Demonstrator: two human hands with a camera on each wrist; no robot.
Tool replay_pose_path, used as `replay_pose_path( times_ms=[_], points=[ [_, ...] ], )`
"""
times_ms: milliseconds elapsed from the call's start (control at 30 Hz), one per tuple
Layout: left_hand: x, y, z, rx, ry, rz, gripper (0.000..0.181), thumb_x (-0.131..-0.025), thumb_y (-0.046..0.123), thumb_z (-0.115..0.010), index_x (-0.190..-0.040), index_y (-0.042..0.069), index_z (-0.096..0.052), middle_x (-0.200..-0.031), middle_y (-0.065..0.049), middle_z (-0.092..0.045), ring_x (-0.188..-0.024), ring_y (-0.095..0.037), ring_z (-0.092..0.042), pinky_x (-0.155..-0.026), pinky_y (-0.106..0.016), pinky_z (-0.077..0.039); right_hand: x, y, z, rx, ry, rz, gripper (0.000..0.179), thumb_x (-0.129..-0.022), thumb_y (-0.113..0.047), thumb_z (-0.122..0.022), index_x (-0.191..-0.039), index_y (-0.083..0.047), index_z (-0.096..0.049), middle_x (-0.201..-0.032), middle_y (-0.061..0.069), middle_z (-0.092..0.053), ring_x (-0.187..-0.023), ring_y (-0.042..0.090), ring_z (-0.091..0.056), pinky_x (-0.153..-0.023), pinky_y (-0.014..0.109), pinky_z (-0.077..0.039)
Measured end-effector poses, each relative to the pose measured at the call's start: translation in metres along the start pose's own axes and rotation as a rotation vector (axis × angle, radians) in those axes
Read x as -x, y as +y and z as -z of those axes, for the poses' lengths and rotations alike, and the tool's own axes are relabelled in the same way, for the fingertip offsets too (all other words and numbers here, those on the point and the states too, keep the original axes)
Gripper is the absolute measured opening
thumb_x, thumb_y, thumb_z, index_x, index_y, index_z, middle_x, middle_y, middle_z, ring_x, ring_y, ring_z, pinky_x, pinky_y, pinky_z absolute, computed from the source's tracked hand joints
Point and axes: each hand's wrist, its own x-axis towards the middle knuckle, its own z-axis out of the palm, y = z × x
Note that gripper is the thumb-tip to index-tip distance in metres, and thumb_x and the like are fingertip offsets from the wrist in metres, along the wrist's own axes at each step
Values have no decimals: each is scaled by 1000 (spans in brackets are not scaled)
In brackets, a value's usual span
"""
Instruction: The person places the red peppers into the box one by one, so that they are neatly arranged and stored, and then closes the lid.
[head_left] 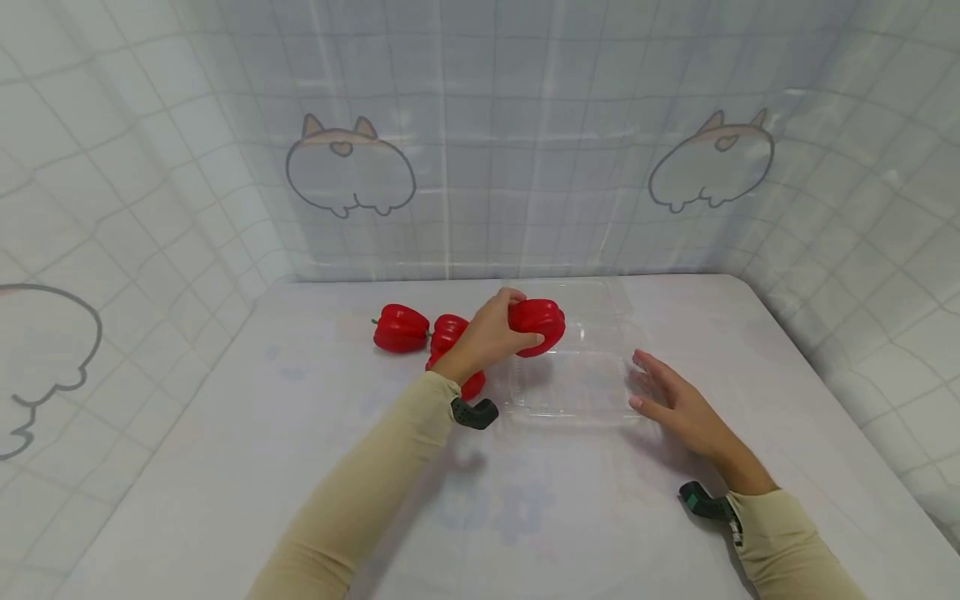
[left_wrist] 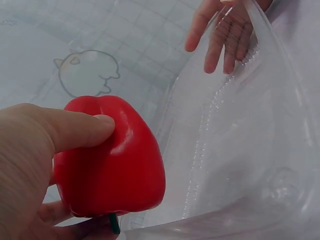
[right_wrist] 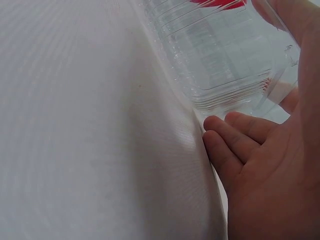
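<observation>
My left hand (head_left: 491,329) grips a red bell pepper (head_left: 537,327) between thumb and fingers, above the clear plastic container (head_left: 573,387). In the left wrist view the bell pepper (left_wrist: 117,160) has its green stem pointing down. My right hand (head_left: 690,412) is at the container's right side, its fingers extended and the thumb near the front right corner. In the right wrist view, the right hand's fingers (right_wrist: 245,135) lie beside the clear wall; whether they touch it I cannot tell.
Left of the container lie a red bell pepper (head_left: 401,328), a second pepper (head_left: 448,332) and a third pepper (head_left: 474,385), the last two partly hidden by my left arm. The container's clear lid (head_left: 585,298) extends toward the back wall (head_left: 495,192). All rest on a white table (head_left: 300,467).
</observation>
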Motion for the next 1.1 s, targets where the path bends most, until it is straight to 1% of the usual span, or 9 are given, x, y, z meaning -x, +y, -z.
replay_pose_path(
  times_ms=[100,267,467,667,733,833,933,1067,1100],
  points=[
    [-2,2,-1,-29,-9,8,77,-79,25,-86,-141,14,-44,-128,-3,-56,-115,-23,-53,-79,-38,-59,-1,0,0,-3,-3,-3,77,-98,-22,-66,-159,-8,-22,-163,14,-26,-146,35,-30,-112,20,-24],
    [-5,4,-5,-111,-35,9,76,-78,27,-87,-140,13,-44,-127,-3,-57,-114,-22,-54,-80,-37,-59,-2,1,-1,-11,-2,-2,77,-98,-21,-67,-159,-5,-22,-162,15,-26,-146,36,-30,-102,6,-22],
    [-8,7,-9,-188,-40,-16,75,-79,29,-87,-139,13,-46,-126,-3,-56,-113,-20,-54,-80,-36,-58,-2,1,-1,-8,-1,-3,77,-98,-21,-67,-159,-5,-23,-162,16,-26,-146,36,-31,-103,7,-24],
    [-10,8,-14,-262,-74,-52,76,-79,31,-85,-144,17,-47,-128,-3,-54,-114,-20,-52,-81,-36,-58,-1,1,-1,-22,-2,-7,77,-97,-21,-67,-158,-5,-23,-162,16,-26,-145,37,-31,-100,3,-23],
    [-10,8,-16,-288,-87,-60,77,-79,31,-85,-145,18,-48,-127,-3,-54,-114,-20,-52,-81,-36,-58,-1,1,-2,-14,-4,-12,77,-98,-21,-67,-159,-6,-23,-162,15,-27,-146,37,-31,-104,7,-23],
    [-9,9,-18,-316,-96,-64,76,-79,32,-86,-144,19,-49,-125,-2,-54,-113,-20,-52,-80,-35,-58,-1,1,-2,-3,-6,-17,77,-98,-22,-66,-159,-6,-23,-162,14,-27,-146,35,-30,-116,30,-26],
    [-8,8,-19,-336,-91,-74,77,-77,32,-86,-144,19,-50,-124,-2,-54,-113,-20,-52,-79,-34,-58,-1,0,-1,6,-7,-17,76,-98,-22,-66,-159,-7,-23,-162,14,-27,-146,35,-31,-116,49,-25],
    [-7,6,-21,-359,-81,-82,78,-75,32,-88,-143,20,-51,-126,-3,-52,-115,-20,-50,-78,-35,-58,0,-2,-2,0,-3,-12,76,-98,-21,-66,-159,-6,-23,-162,15,-27,-146,36,-31,-117,41,-26],
    [-7,6,-21,-365,-80,-84,79,-74,32,-89,-142,20,-51,-126,-3,-52,-115,-20,-50,-78,-35,-59,0,-3,-2,-2,-1,-10,76,-98,-21,-66,-159,-6,-24,-162,16,-27,-145,36,-31,-117,34,-26]
  ],
)
